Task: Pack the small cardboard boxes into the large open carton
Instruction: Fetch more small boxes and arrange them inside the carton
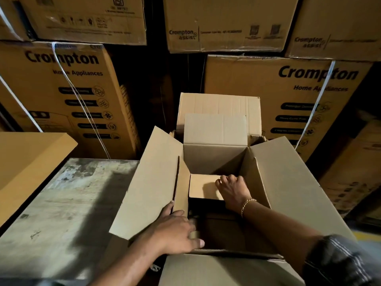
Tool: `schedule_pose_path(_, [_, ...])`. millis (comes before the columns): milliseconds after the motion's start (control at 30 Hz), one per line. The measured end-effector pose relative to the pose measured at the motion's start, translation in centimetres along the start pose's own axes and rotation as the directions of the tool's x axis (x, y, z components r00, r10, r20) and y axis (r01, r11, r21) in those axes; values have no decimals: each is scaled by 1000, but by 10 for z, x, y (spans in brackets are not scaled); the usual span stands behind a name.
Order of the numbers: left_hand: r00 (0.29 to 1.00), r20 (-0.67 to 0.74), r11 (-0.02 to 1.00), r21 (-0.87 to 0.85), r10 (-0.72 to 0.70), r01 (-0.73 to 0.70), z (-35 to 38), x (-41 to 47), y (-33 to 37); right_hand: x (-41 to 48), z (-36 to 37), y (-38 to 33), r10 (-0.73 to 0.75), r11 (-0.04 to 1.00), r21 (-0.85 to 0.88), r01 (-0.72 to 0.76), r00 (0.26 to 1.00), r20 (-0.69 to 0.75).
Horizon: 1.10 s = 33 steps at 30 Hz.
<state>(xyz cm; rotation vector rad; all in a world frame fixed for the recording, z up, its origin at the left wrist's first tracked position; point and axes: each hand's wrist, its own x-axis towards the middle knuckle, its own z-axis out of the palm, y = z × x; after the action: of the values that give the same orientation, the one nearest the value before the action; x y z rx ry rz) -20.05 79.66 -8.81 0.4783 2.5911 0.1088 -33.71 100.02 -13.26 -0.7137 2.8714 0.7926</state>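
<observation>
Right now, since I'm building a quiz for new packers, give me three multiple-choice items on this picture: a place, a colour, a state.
1. Where is the small box? A on the grey table; B inside the large carton; C on a flap.
2. What colour is the bracelet by the right hand? A gold; B red; C blue.
3. How are the large carton's flaps? A taped shut; B folded shut; C spread open.
Answers: B, it sits between the walls; A, the chain glints gold; C, the inside shows.
</observation>
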Motion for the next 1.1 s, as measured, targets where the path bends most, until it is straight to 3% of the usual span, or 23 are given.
schedule_pose_path(167, [1000, 15, 1000, -10, 7, -7, -10, 5, -8, 27, -23, 26, 3, 995, 99, 2, 998, -57])
schedule_pose_path(400, [995, -101, 994, 111, 4, 7, -23, 35, -19, 77, -55, 80, 183, 973, 174, -152, 967, -176])
schedule_pose_path(633, [1000, 27, 981, 195, 14, -19, -21, 36, -12, 96, -35, 88, 329, 940, 178, -292, 911, -247])
schedule_pose_path(800, [994, 103, 933, 353, 36, -70, -13, 33, -12, 97, -22, 91, 387, 815, 503, -287, 916, -104])
schedule_pose_path(967, [997, 57, 928, 367, 48, -66, -11, 32, -9, 91, -15, 85, 337, 806, 526, -273, 941, -28])
schedule_pose_path(1100, [987, -134, 967, 252, 84, -48, -13, 24, -4, 80, -17, 88, 346, 825, 504, -256, 933, -94])
